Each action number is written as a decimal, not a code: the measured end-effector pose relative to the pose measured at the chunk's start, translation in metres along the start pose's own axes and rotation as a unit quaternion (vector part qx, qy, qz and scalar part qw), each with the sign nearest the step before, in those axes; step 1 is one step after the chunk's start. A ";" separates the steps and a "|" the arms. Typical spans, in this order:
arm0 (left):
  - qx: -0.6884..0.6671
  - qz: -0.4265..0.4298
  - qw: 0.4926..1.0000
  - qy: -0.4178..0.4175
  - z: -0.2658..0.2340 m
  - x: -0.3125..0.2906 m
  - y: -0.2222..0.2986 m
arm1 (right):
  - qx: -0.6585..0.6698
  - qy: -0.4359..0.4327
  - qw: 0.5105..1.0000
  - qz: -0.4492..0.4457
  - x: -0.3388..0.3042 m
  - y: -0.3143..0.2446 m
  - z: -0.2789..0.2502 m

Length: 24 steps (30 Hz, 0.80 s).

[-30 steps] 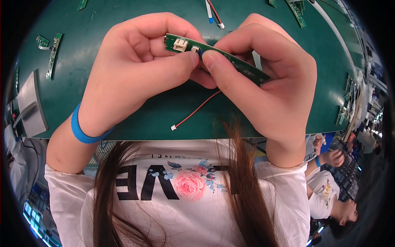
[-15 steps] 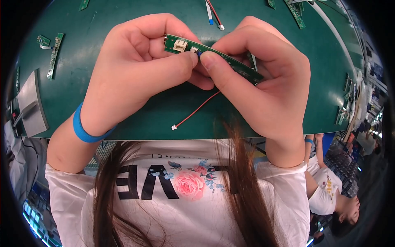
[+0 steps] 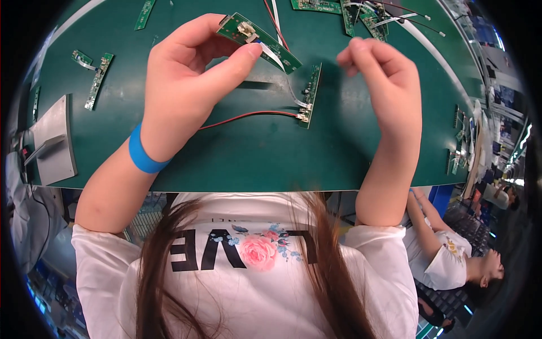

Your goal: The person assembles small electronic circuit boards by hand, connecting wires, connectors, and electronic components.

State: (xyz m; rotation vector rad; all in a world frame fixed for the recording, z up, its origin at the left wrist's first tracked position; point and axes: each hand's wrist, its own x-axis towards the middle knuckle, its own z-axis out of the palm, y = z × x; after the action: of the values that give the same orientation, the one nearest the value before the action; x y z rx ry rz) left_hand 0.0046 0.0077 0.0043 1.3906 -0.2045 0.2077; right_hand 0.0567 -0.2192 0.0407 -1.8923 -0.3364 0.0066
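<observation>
My left hand (image 3: 195, 73) pinches a narrow green circuit board (image 3: 276, 51) near its left end, thumb on the front beside the cream connectors. From that board a white flat ribbon cable (image 3: 292, 89) with a blue tip runs down to a second narrow circuit board (image 3: 312, 93). A red wire (image 3: 248, 115) leaves the second board's lower end and passes left behind my left wrist. To the right of both boards, my right hand (image 3: 387, 79) is raised apart from them. Its fingers are curled together, with nothing visible in them.
A pile of green boards and wires (image 3: 358, 17) lies at the back right of the green table (image 3: 248, 164). A joined pair of boards (image 3: 99, 82) and a metal plate (image 3: 55, 141) are on the left. More boards (image 3: 456, 141) lie at the right edge, where another person (image 3: 446, 254) sits.
My right hand has let go of the board and moved right. My left hand keeps it, raised and tilted. The ribbon cable and second board have come into view below it.
</observation>
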 end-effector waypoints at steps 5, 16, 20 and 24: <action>-0.013 0.038 0.999 0.007 0.007 -0.001 0.009 | -0.029 -0.131 0.988 -0.075 -0.017 -0.027 0.001; 0.033 0.053 0.998 0.022 0.008 0.002 0.010 | -0.356 -0.145 0.853 -0.353 -0.040 -0.002 0.108; 0.053 0.058 0.997 0.013 0.001 0.003 0.007 | -0.389 -0.188 0.840 -0.327 -0.037 0.004 0.112; 0.066 0.066 0.996 0.014 -0.005 0.003 0.001 | -0.392 -0.161 0.862 -0.279 -0.036 0.003 0.115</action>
State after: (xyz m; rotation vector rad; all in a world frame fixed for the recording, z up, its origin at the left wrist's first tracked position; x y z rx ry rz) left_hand 0.0078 0.0124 0.0051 1.5060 -0.2635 0.3560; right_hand 0.0038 -0.1222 -0.0071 -2.5195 -1.2659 -0.2395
